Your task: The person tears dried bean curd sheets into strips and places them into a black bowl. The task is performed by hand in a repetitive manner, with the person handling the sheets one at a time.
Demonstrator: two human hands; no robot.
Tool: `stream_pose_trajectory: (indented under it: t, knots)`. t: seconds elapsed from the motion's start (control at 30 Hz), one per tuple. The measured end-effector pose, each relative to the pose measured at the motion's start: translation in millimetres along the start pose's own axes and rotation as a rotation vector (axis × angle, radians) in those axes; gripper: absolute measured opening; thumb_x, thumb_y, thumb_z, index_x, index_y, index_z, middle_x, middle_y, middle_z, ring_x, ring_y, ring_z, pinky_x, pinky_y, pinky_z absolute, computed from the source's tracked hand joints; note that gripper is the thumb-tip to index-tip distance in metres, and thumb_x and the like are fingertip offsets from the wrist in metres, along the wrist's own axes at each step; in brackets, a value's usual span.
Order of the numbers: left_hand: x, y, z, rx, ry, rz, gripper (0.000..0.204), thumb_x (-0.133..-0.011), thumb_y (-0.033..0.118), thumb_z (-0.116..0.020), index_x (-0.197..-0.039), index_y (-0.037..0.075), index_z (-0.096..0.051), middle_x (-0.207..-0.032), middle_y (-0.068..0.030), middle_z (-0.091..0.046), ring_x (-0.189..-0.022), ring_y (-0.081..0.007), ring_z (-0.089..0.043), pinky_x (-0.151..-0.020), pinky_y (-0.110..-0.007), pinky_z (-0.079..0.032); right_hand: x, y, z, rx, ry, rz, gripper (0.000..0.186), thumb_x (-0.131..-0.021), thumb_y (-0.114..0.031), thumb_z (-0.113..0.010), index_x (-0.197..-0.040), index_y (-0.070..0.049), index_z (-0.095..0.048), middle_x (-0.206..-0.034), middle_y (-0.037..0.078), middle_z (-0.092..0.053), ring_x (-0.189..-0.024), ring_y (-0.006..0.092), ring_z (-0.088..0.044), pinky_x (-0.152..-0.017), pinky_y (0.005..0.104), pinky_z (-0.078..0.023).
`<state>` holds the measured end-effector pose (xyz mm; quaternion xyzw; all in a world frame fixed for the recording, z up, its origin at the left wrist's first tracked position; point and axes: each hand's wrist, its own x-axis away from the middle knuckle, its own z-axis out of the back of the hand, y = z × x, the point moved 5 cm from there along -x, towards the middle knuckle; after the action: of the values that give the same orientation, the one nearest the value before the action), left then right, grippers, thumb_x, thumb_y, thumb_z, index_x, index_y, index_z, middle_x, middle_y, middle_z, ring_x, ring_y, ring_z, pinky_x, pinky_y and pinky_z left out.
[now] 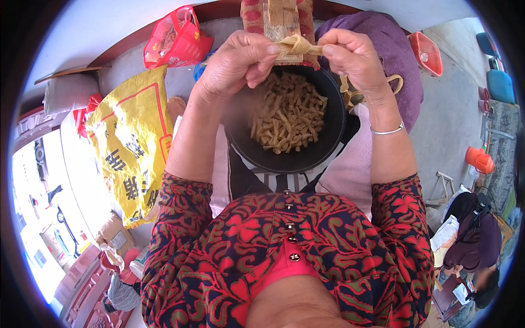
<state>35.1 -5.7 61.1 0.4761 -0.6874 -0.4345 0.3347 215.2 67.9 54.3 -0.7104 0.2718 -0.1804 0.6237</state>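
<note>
My left hand (238, 60) and my right hand (353, 57) are raised above a black bowl (333, 131) on my lap. Between their fingertips they pinch a thin tan strip (298, 46), one hand at each end. The bowl holds a heap of short tan cut pieces (287, 117). A silver bangle (387, 131) circles my right wrist. A wooden block (281, 16) on a red patterned cloth lies just beyond the hands.
A yellow sack (131, 147) lies at my left, with a red plastic bag (175, 38) behind it. A purple cloth (388, 44) and a red basin (426, 52) sit at the right. Another person (476, 246) crouches at the lower right near an orange container (479, 160).
</note>
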Motion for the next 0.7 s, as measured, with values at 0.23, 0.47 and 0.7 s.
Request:
stream_pose_trajectory:
  t: [0.23, 0.47, 0.7]
  knots:
    - [-4, -3, -2, -0.247, 0.106, 0.053, 0.042, -0.096, 0.026, -0.055, -0.061, 0.006, -0.049, -0.047, -0.0002, -0.039, -0.039, -0.0097, -0.035, -0.039, -0.024, -0.032, -4, 3, -7, -0.015, 0.001, -0.106, 0.016, -0.092, -0.013, -0.063, -0.081, -0.001, -0.065, -0.064, -0.004, -0.054, -0.058, 0.0027, -0.045, -0.052, 0.0195, -0.035]
    - [8, 1, 1, -0.15, -0.143, 0.073, 0.044, -0.097, 0.035, -0.055, -0.068, 0.002, -0.057, -0.054, -0.0033, -0.05, -0.048, -0.0113, -0.048, -0.049, -0.022, -0.04, 3, -14, -4, 0.147, 0.007, 0.064, 0.019, -0.092, -0.014, -0.065, -0.079, -0.001, -0.067, -0.065, -0.005, -0.054, -0.06, 0.0022, -0.044, -0.054, 0.0197, -0.035]
    - [8, 14, -2, -1.22, 0.229, -0.288, 0.03, -0.09, 0.024, -0.065, -0.107, 0.0, -0.064, -0.083, -0.0056, -0.067, -0.077, -0.0182, -0.064, -0.072, -0.033, -0.051, 0, 10, -13, 0.349, 0.014, 0.052, 0.017, -0.09, -0.013, -0.066, -0.079, 0.001, -0.065, -0.063, -0.006, -0.051, -0.06, 0.0019, -0.043, -0.053, 0.0206, -0.035]
